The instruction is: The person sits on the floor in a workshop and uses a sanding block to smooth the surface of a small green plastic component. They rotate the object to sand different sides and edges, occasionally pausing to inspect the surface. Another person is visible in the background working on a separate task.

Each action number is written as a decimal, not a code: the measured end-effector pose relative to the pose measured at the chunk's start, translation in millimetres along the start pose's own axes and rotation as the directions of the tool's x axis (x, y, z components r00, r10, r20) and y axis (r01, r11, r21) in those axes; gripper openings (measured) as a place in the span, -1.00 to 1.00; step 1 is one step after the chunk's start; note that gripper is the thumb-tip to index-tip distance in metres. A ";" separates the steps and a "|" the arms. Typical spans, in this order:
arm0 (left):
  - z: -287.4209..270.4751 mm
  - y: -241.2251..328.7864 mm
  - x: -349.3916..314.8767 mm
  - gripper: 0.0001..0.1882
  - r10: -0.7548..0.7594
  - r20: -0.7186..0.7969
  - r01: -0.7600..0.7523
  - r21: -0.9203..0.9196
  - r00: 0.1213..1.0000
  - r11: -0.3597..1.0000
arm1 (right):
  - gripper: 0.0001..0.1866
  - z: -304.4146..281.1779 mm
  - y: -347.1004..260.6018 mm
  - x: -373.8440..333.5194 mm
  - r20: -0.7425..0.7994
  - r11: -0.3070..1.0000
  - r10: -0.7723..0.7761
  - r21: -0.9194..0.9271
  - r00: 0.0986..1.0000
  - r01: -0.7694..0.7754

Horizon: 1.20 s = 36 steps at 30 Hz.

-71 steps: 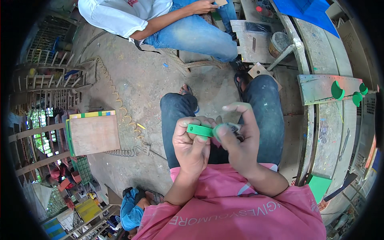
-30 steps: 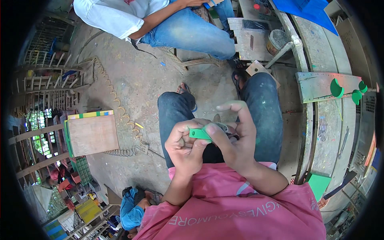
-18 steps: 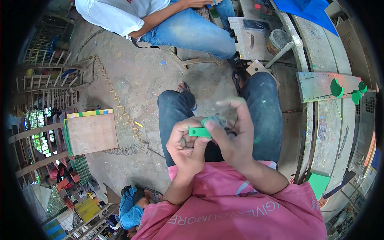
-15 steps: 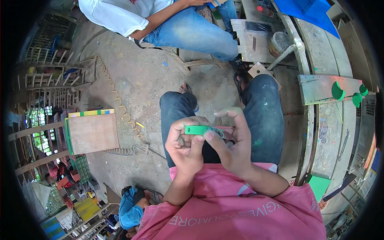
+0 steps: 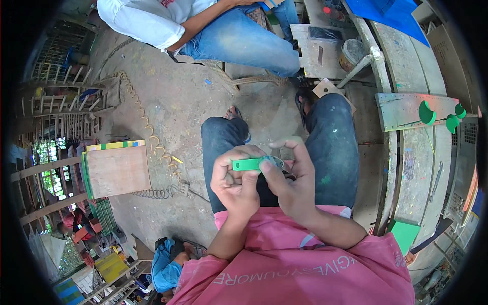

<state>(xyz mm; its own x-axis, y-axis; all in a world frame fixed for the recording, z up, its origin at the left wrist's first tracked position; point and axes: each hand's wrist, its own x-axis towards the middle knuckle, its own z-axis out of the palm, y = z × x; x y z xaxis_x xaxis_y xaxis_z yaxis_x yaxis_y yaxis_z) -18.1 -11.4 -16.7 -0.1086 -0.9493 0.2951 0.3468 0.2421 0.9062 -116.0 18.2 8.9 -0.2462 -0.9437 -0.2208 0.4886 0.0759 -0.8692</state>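
Pink short-sleeved shirt (image 5: 284, 249), pale lettering (image 5: 288, 271) across the chest; dark trousers (image 5: 333, 137), dusty at the knees (one leg smudged green).

A: How is your light?
B: Soft, diffuse light evens out the floor (image 5: 175, 99) before you; the openings (image 5: 47, 157) at far left glare almost white, while the racks (image 5: 63, 104) above them sink into dimness.
A: And your sharpness?
B: Your left hand (image 5: 235, 185) and the left end of the green piece (image 5: 246, 164) look clear; detail smears at your right hand (image 5: 294, 182). Your bench (image 5: 414, 175) bends as the view rounds into black.
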 end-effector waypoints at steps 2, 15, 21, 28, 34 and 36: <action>2.7 2.5 2.5 -0.75 0.000 -0.015 0.000 0.002 1.000 1.000 | -0.66 0.6 -5.5 3.6 -0.012 0.998 -0.009 0.058 1.000 0.009; 7.4 7.5 -3.3 -0.76 -0.092 -0.079 0.088 -0.043 0.993 0.995 | -0.63 4.2 -3.3 2.1 -0.005 0.994 0.010 0.113 1.000 -0.010; 11.2 10.4 -5.7 -0.77 -0.055 -0.049 0.055 -0.002 0.997 0.998 | -0.65 2.2 -11.4 10.1 -0.047 0.993 -0.065 0.096 0.997 0.069; 12.4 13.2 -6.5 -0.75 -0.088 -0.099 0.088 -0.009 0.991 0.996 | -0.64 4.5 -12.7 11.2 -0.048 0.984 -0.048 0.166 0.998 0.056; 10.8 11.5 -3.9 -0.75 -0.091 -0.078 0.087 -0.047 0.993 0.995 | -0.65 2.8 -10.0 3.9 -0.011 0.995 -0.028 0.097 1.000 0.029; 11.2 12.5 -3.2 -0.75 -0.082 -0.104 0.079 -0.032 0.991 0.996 | -0.65 4.9 -14.2 8.3 -0.010 0.987 -0.018 0.162 1.000 0.019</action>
<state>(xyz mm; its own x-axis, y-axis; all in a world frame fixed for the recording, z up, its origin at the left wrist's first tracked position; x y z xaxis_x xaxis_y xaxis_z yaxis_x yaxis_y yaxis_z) -23.9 -3.1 -2.9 -0.0392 -0.9817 0.1866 0.3664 0.1596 0.9167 -120.9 7.6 21.5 -0.2630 -0.9419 -0.2092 0.6129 0.0044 -0.7901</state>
